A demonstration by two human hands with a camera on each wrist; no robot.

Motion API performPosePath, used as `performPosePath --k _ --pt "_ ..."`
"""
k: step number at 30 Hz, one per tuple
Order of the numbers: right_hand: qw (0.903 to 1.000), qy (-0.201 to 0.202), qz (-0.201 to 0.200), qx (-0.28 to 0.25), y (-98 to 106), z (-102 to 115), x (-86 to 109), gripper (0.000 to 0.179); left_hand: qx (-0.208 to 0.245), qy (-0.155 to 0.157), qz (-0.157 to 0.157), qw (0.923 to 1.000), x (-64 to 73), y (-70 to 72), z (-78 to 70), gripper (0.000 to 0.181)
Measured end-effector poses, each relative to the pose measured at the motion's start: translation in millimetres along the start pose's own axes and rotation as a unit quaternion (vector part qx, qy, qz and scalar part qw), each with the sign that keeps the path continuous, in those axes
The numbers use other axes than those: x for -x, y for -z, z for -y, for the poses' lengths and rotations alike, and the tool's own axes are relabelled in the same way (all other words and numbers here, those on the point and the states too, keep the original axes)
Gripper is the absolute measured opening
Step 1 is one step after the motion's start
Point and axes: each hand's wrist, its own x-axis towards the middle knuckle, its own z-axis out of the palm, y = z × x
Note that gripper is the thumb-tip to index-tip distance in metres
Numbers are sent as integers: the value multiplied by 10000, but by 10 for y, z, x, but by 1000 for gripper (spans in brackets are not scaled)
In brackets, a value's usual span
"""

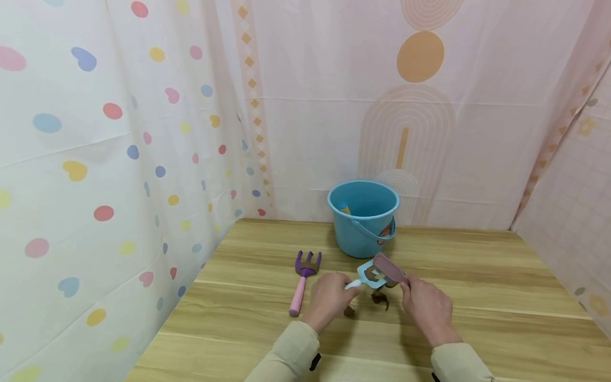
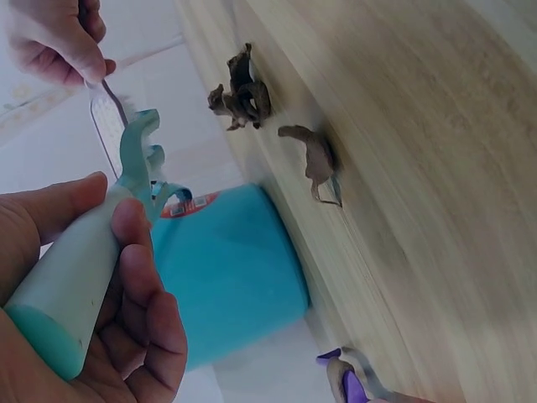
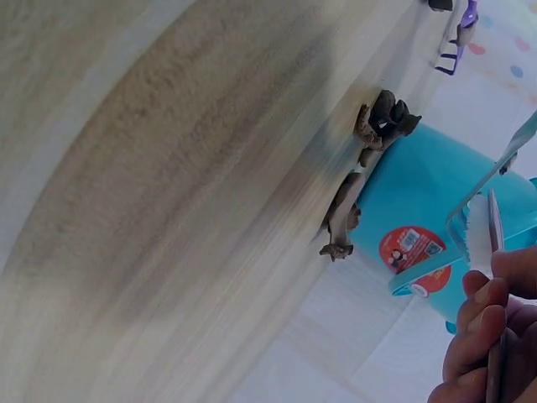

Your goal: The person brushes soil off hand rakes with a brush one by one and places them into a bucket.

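My left hand [image 1: 330, 297] grips the pale handle of a light blue toy rake [image 1: 364, 277], its tined head smeared with brown stuff. In my right hand [image 1: 429, 307] is a mauve brush [image 1: 389, 268], pinched between thumb and fingers. White bristles [image 3: 478, 231] show on the brush in the right wrist view, facing the rake's tines. The brush head overlaps the rake head in the head view, above the table. Dark brown clumps [image 2: 239, 94] that look like mud or clay lie on the table below the tools.
A blue bucket [image 1: 358, 236] stands behind the hands, with a blue and yellow thing [image 1: 344, 208] inside. Left of my left hand lies a purple toy fork [image 1: 305, 269] with a pink handle, brown stuff on its tines. Curtains [image 1: 310, 138] border the wooden table [image 1: 229, 297].
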Motion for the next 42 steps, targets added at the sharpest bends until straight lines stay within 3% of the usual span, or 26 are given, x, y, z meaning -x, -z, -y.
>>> performPosePath --k 5,13,18,22,26,34,42 --pt "9997 -147 100 -158 28 -1 12 25 -36 -1 -96 9999 -3 16 21 22" --pt "9977 -343 -239 -540 50 -1 17 32 17 -86 -88 9999 -9 64 10 27" --pt "9971 -153 -188 -728 41 29 20 30 18 -90 -38 10000 -16 62 2 27" --pt "9964 189 102 -816 -3 60 32 26 13 -87 -4 10000 -16 56 -13 29" --pt "9972 252 257 -663 -46 68 47 24 -68 -48 62 9999 -13 51 -34 29" --pt "9995 10 145 -265 -52 61 38 25 33 22 16 10000 1 32 -38 23" --pt "9996 -64 -58 -258 -67 -41 18 23 12 -63 101 9999 1 29 -29 27"
